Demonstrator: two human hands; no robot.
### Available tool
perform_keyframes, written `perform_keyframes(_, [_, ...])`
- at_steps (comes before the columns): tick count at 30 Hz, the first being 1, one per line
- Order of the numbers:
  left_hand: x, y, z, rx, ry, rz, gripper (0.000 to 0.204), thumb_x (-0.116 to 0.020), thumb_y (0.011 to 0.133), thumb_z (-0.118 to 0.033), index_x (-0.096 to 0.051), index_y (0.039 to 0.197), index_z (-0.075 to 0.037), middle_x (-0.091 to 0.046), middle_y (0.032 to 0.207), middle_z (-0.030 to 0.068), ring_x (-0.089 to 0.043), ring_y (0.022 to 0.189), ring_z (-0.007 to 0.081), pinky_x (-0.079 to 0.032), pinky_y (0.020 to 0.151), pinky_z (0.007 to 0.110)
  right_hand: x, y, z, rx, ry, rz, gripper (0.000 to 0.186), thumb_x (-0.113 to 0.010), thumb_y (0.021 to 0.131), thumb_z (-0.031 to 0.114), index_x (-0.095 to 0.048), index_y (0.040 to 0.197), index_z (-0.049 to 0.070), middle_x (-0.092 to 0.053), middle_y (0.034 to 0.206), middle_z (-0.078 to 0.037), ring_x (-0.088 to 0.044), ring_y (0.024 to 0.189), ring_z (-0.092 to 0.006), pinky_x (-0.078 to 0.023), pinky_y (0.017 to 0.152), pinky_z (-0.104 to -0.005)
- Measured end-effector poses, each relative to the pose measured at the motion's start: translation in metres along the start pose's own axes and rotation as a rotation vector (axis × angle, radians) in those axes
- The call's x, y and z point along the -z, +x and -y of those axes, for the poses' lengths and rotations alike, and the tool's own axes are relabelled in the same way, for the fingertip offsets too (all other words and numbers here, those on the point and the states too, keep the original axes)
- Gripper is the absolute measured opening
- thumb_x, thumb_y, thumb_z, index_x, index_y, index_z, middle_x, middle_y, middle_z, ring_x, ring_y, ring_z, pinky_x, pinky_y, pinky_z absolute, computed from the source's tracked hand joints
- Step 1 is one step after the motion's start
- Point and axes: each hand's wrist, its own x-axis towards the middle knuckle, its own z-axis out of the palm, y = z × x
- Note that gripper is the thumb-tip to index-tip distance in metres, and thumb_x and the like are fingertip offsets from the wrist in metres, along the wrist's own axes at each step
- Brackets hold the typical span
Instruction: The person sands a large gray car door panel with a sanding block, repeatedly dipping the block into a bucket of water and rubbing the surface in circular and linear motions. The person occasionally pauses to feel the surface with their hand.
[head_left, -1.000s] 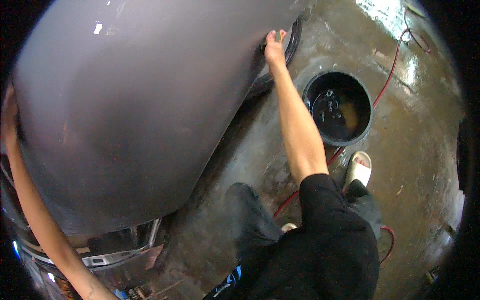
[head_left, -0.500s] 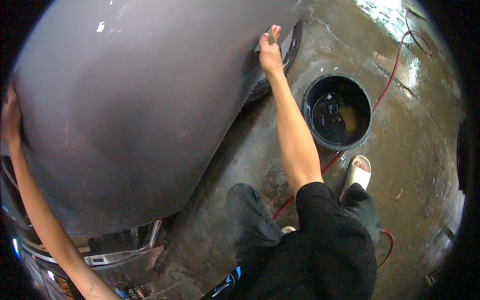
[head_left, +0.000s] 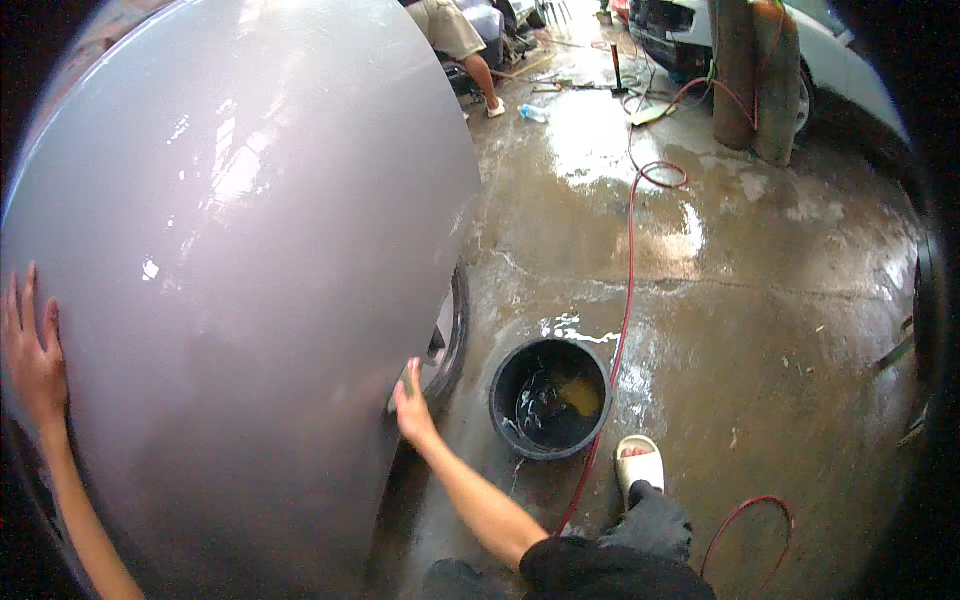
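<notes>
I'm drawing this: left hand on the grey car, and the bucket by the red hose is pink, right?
Pink is wrong: in the head view, the bucket by the red hose is black. The left hand is on the grey car.

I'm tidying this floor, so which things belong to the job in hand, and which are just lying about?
Likely in use:
grey car panel, left hand at its edge
thin piece in the right hand
black bucket close by

Seemingly just about:
red hose
clear bottle
upright cylinders

A bucket (head_left: 550,452) stands between the car panel (head_left: 250,300) and hose (head_left: 631,255)
</notes>
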Motion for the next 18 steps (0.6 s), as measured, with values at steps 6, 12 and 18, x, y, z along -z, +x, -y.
perform_keyframes(6, [0.0, -0.011, 0.023, -0.023, 0.145, -0.053, 0.05, -0.043, 0.101, -0.048, -0.041, 0.148, -0.032, -0.039, 0.154, 0.0054, -0.036, 0.141, 0.0276, -0.033, 0.114, 0.044, -0.052, -0.18, 0.006, -0.13, -0.237, 0.238, 0.072, -0.043, 0.102, 0.019, 0.002, 0.158, 0.013, 0.004, 0.165, -0.014, -0.001, 0.152, -0.0301, -0.008, 0.117, -0.0587])
perform_keyframes(12, [-0.004, 0.015, -0.007, -0.079, 0.321, -0.151, 0.048, -0.048, 0.1, -0.046, -0.043, 0.146, -0.034, -0.041, 0.153, 0.0036, -0.04, 0.139, 0.0263, -0.034, 0.114, 0.045, 0.031, 0.109, 0.01, -0.159, -0.259, -0.135, 0.068, -0.031, 0.105, 0.046, -0.002, 0.158, 0.013, 0.004, 0.165, -0.009, 0.002, 0.152, -0.0276, -0.003, 0.115, -0.0635])
perform_keyframes(18, [-0.01, -0.003, 0.019, -0.124, 0.207, -0.141, 0.044, -0.048, 0.1, -0.047, -0.049, 0.142, -0.034, -0.045, 0.149, 0.0081, -0.043, 0.137, 0.0282, -0.034, 0.113, 0.043, -0.103, -0.147, 0.066, 0.397, -0.411, 0.169, 0.074, -0.042, 0.098, 0.034, -0.008, 0.156, 0.004, 0.001, 0.164, -0.019, -0.001, 0.151, -0.0365, -0.004, 0.114, -0.0661])
